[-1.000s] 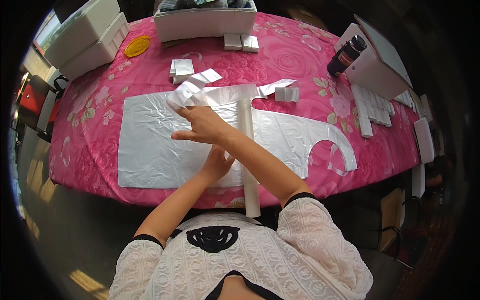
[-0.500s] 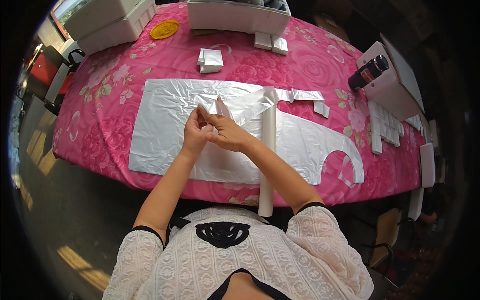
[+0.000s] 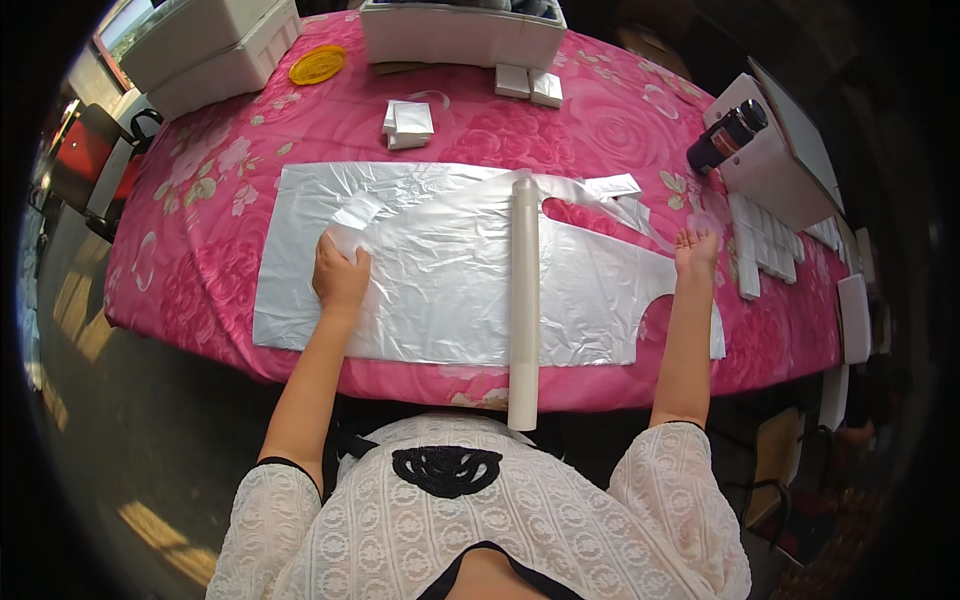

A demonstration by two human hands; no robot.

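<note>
A white plastic apron [image 3: 430, 300] lies flat, wrinkled and shiny, with armhole cutouts at its right end. A long white tube [image 3: 524, 300] lies across it, its near end past the table edge. Over the apron's left part, my left hand [image 3: 340, 275] is closed on a white plastic strip [image 3: 358, 211], whose loose part shows beyond the fingers. My right hand [image 3: 696, 255] is at the apron's right end, fingers apart and slightly bent, nothing seen in them. Thin plastic straps [image 3: 625, 205] lie near its fingertips.
Small folded white packets [image 3: 410, 122] lie beyond the apron; several more [image 3: 765, 240] sit at the right. A dark bottle [image 3: 728, 135] leans beside a white foam box [image 3: 775, 150]. Other foam boxes [image 3: 460, 35] and a yellow round item [image 3: 317, 65] stand at the back on the pink tablecloth [image 3: 190, 240].
My hands were together over the apron's middle. They have parted: the left moved left with the plastic strip, the right swung far right. The straps beyond the tube have shifted.
</note>
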